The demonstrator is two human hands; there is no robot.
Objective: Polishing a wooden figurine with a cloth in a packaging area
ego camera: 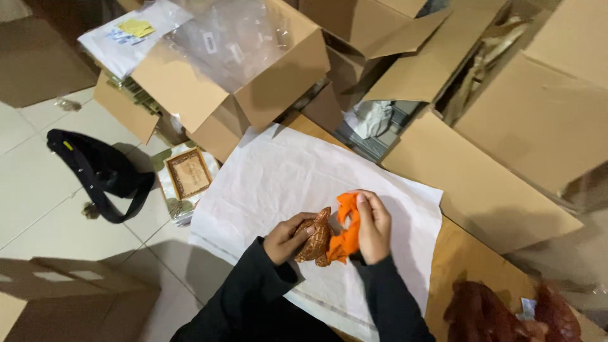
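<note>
We grip a brown carved turtle figure (315, 237) in our left hand (286, 238), fingers curled around its shell, held just above the white wrapping paper (278, 177) near that sheet's front edge. Our right hand (373, 228) pinches an orange cloth (346, 231) against the turtle's side, fingers clenched on the fabric. The paper lies over a wooden table (459, 259), with open cardboard boxes (253, 76) behind its far edge, more dark carved figures (487, 313) at the table's front right corner, and a black bag (95, 168) on the tiled floor to the left. To wipe well, we judge: keep the left grip firm, rotate the figure, work the cloth into the carved grooves.
</note>
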